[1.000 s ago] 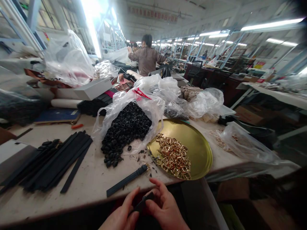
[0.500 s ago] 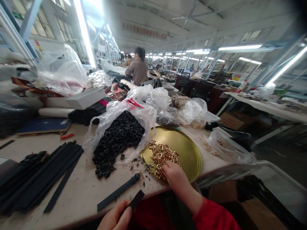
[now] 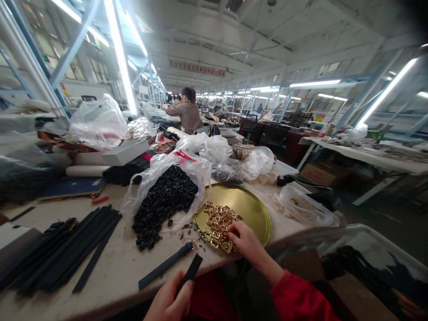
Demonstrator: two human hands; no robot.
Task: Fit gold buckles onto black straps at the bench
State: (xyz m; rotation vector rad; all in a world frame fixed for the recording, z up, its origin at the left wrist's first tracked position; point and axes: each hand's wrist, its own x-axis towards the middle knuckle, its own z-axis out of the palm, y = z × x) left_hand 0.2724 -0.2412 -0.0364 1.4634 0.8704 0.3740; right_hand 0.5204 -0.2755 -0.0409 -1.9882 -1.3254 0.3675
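Observation:
My left hand (image 3: 172, 296), at the bottom, is closed on a short black strap (image 3: 192, 269) that sticks up between thumb and fingers. Fingertips pinched, my right hand (image 3: 242, 240) reaches into a pile of gold buckles (image 3: 222, 218) and grips one at the pile's near edge, partly hidden by the fingers. The pile lies on the left part of a round gold tray (image 3: 256, 209). Left of the tray, a black strap with a gold buckle (image 3: 167, 265) lies flat on the table. Behind it, many small black loops (image 3: 163, 198) spill from an open plastic bag (image 3: 202, 171).
Long black strips (image 3: 70, 254) are stacked at the left on the table (image 3: 117, 276). An orange-handled tool (image 3: 99, 199) lies near a blue folder (image 3: 72, 188). Plastic bags (image 3: 257, 162) crowd the back. A person (image 3: 190, 111) stands farther off. Right of the table is a lined bin (image 3: 377, 240).
The camera view has tilted up and shifted a little. My right fingers remain at the buckle pile, slightly repositioned. My left hand still holds the short strap, now angled more upright.

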